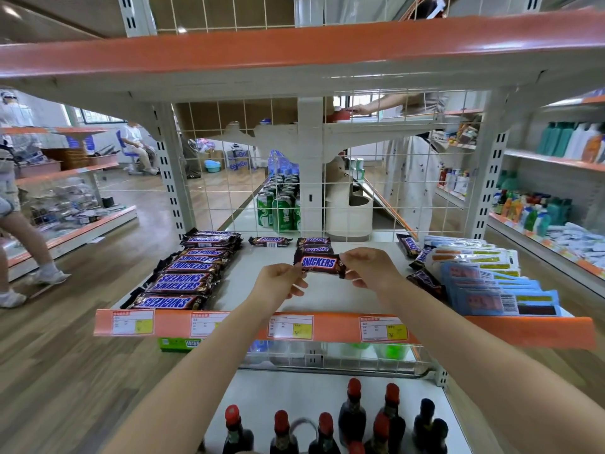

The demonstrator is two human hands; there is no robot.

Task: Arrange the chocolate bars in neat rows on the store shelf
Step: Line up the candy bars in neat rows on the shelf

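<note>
A brown Snickers bar (pixel 319 263) hangs just above the white shelf (pixel 248 290), label facing me. My left hand (pixel 280 283) pinches its left end and my right hand (pixel 370 268) pinches its right end. Right behind it two more bars (pixel 313 244) lie one behind the other. A single bar (pixel 270 241) lies crosswise at the back. A long row of several bars (pixel 185 276) fills the shelf's left side. Loose bars (pixel 422 281) lie scattered on the right, partly under blue packets.
Blue and white packets (pixel 487 283) crowd the shelf's right side. An orange price rail (pixel 327 327) runs along the front edge, a wire grid (pixel 229 178) closes the back. Dark bottles (pixel 353 417) stand on the shelf below. People move in the aisles behind and at left.
</note>
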